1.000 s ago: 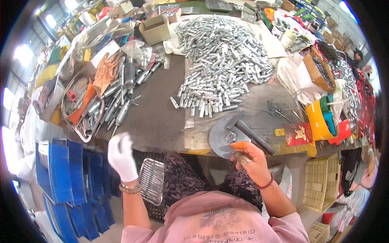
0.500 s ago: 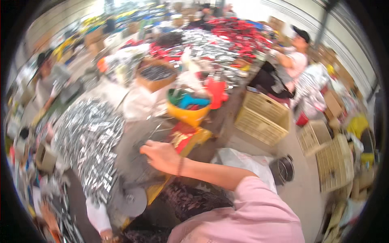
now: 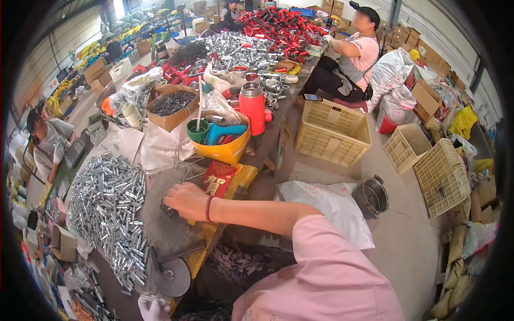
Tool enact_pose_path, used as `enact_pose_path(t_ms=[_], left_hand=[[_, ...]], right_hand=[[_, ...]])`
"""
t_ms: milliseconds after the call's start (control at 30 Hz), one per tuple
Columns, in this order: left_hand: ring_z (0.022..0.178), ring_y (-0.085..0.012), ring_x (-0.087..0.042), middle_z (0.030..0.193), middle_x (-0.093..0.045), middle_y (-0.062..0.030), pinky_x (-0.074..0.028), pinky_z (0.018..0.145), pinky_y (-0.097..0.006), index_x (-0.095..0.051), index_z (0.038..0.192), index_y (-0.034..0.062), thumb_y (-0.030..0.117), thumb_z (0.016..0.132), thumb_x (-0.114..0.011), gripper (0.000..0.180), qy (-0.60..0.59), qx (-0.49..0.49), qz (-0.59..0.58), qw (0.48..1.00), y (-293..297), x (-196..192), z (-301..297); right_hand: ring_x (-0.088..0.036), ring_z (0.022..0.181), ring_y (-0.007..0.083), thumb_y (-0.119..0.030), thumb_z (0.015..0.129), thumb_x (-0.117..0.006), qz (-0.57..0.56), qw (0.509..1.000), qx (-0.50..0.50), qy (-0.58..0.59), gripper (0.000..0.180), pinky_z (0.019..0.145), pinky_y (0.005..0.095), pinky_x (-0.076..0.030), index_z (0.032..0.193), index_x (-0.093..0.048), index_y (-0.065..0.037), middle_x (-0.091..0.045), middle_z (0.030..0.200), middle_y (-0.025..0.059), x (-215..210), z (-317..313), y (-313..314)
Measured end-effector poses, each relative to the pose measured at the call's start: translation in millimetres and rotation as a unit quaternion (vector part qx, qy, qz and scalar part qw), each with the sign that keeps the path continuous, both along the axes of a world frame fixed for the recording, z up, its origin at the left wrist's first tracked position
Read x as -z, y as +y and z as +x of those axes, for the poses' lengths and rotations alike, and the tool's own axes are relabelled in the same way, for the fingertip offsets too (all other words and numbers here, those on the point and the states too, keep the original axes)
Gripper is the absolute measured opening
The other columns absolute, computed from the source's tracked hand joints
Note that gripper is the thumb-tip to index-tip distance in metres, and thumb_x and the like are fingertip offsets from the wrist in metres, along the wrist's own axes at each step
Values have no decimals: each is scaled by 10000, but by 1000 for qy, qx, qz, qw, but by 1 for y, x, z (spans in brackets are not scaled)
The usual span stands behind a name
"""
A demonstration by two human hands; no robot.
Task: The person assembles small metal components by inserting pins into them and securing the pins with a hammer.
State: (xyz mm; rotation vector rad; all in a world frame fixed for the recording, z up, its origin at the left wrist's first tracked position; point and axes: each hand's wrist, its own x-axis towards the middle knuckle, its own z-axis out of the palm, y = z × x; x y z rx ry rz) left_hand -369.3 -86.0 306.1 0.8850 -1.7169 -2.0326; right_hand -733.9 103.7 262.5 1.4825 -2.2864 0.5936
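My bare right hand (image 3: pixel 187 202), with a dark red bead bracelet at the wrist, reaches across the grey work surface (image 3: pixel 160 232). Its fingers curl down over small dark metal pieces (image 3: pixel 170 209); whatever they pinch is hidden. Low in the picture, my left hand (image 3: pixel 154 308) wears a white glove. The fingers look bent together, and the lower edge cuts off the rest. Between the hands lies a round grey disc (image 3: pixel 172 277) beside a dark metal bar (image 3: pixel 182 250). A large heap of shiny metal sleeves (image 3: pixel 110 200) spreads to the left.
A red packet (image 3: pixel 218 181) lies beyond my right hand. Behind it stand a yellow container (image 3: pixel 230 150), a red flask (image 3: pixel 252 109) and a cardboard box (image 3: pixel 167 119) of dark pins. Cream crates (image 3: pixel 333 136) and a black bucket (image 3: pixel 370 198) are at right. Co-workers sit left and far right.
My right hand has moved a little left and down, onto the small dark pieces. My left hand has drawn back from the sleeve heap toward the lower edge. The view has sharpened and shifted.
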Motion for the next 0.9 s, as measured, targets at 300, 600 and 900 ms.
enact_pose_path(t_ms=[300,600,900], left_hand=[[920,-150,-674,1078,-762,-73,-572,865,-319,-736,1167,-2,48,992,-792,191,-55,93,-302,947,36,3,-22],[1007,-304,-708,1071,-776,-139,-553,984,-422,-802,1119,-14,59,921,-869,221,-53,93,-493,863,28,11,-12],[928,-276,-667,937,-727,-113,-546,914,-413,-786,1088,-14,-38,851,-832,242,-13,41,-513,857,21,36,1]], right_hand=[[-665,988,343,-223,806,-740,-99,961,-214,-147,196,840,493,-555,927,-658,-93,-642,985,109,-12,131,-27],[-648,1002,267,-191,846,-749,-32,967,-249,-52,103,832,396,-510,897,-720,-107,-646,1006,63,4,165,-15],[-694,1013,293,-194,831,-739,-26,961,-258,-99,95,848,423,-552,878,-730,-113,-681,965,84,0,175,-23]])
